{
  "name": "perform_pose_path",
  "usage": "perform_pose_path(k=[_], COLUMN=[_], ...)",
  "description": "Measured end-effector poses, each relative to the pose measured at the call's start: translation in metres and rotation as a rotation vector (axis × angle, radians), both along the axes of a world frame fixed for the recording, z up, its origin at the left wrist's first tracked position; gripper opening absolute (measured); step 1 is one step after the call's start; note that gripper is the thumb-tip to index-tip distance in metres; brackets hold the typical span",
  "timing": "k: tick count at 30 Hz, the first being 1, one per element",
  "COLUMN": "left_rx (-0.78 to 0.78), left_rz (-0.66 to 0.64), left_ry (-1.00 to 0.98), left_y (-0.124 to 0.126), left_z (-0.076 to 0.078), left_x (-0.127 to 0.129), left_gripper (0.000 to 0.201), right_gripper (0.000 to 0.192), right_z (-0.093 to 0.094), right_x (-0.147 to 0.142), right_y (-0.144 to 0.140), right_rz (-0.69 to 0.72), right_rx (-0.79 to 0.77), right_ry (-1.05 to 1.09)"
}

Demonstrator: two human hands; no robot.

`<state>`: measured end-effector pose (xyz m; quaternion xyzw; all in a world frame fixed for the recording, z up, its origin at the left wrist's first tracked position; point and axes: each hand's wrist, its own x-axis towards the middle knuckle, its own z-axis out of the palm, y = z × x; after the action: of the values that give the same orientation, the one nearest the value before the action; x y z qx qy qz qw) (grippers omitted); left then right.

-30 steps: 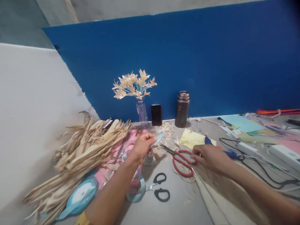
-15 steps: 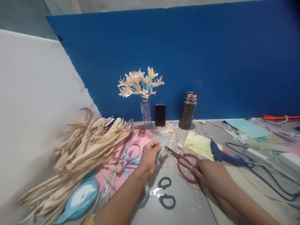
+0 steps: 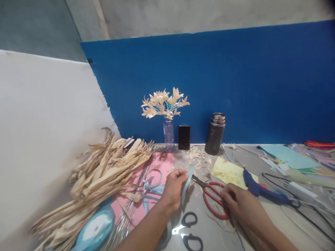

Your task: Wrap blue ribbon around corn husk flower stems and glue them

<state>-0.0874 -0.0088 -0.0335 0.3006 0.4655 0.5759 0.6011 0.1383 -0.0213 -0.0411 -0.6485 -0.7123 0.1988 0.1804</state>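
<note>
Head view showed the left hand (image 3: 174, 186) pinching a strip of pale blue ribbon (image 3: 186, 183) between thumb and fingers, holding its free end upright just above the surface (image 3: 209, 237). The ribbon trailed back from the hand in loops over a pink sheet (image 3: 157, 181) and seemed to run toward the ribbon roll (image 3: 95, 230) at the near left edge. The right hand (image 3: 239, 204) lay curled over the handles of the red scissors (image 3: 213, 198), fingers on the loops, the scissors flat on the surface with their blades pointing toward the ribbon. Whether the fingers were through the loops could not be told.

Judging from this, the step in hand was taking up the scissors to cut the ribbon. The next move would call for a firm grip in the loops, a lift, and bringing the open blades across the strip just beyond the left hand, with the ribbon kept taut.

A pair of black scissors (image 3: 190, 230) lay near the front, between the two forearms. A heap of dried husks (image 3: 104, 177) covered the left side. At the back stood a vase of husk flowers (image 3: 165, 104), a phone (image 3: 184, 137) and a dark flask (image 3: 215, 134) against the blue board (image 3: 248, 83). A blue glue gun (image 3: 258, 188) lay just beside a yellow paper (image 3: 230, 170).
</note>
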Motion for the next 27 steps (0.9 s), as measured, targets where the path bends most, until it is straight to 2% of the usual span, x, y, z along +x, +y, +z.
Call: perform_pose_path(k=[3,6,9,13,19,27], left_rx=[-0.027,-0.056,0.004,0.052,0.083,0.086], left_rz=[0.013,0.027,0.060,0.065,0.040,0.045], left_ry=[-0.049,-0.113,-0.191,-0.268,-0.309,-0.322], left_y=[-0.002,-0.006,-0.010,-0.015,-0.018,-0.015], left_z=[-0.001,-0.001,0.001,0.005,0.009,0.006], left_x=[0.004,0.010,0.016,0.020,0.020,0.019], left_gripper=[0.035,0.035,0.034,0.030,0.026,0.026], right_gripper=[0.033,0.035,0.034,0.034,0.032,0.031], right_z=[0.014,0.021,0.018,0.017,0.025,0.016], right_x=[-0.011,-0.041,-0.072,-0.090,-0.088,-0.087], right_y=[-0.005,-0.013,-0.019,-0.019,-0.014,-0.016], right_rz=[0.017,0.037,0.108,0.083,0.049,0.069], right_rx=[0.068,-0.048,-0.176,-0.215,-0.220,-0.213], right_ry=[0.312,0.539,0.662,0.708,0.701,0.738])
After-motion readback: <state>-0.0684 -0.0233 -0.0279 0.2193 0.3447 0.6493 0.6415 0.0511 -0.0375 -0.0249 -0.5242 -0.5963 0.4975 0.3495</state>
